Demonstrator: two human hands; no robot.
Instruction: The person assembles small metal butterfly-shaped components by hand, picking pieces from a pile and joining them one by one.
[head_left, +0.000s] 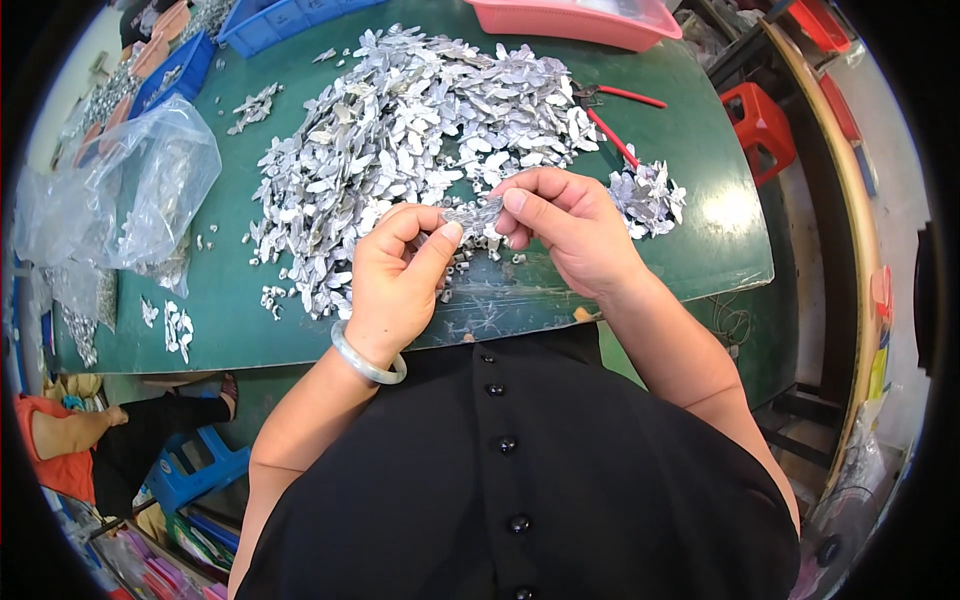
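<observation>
Between my two hands, over the near edge of the green table [690,262], is a small silvery metal piece [474,215]. My left hand [398,265], with a pale bangle [362,360] at its wrist, pinches one end between thumb and fingers. The other end sits between the thumb and forefinger of my right hand [570,225]. Its exact shape is blurred. Beyond my hands spreads a large heap of flat, leaf-shaped silvery metal pieces [400,130]. Small metal bits [460,262] lie just below my fingers.
Red-handled pliers [612,135] lie right of the heap, by a smaller pile [648,198]. Clear plastic bags [150,190] stand at left. Blue bins [290,22] and a pink tray [580,22] line the far edge. Another person [110,440] sits at lower left; a red stool [758,130] is at right.
</observation>
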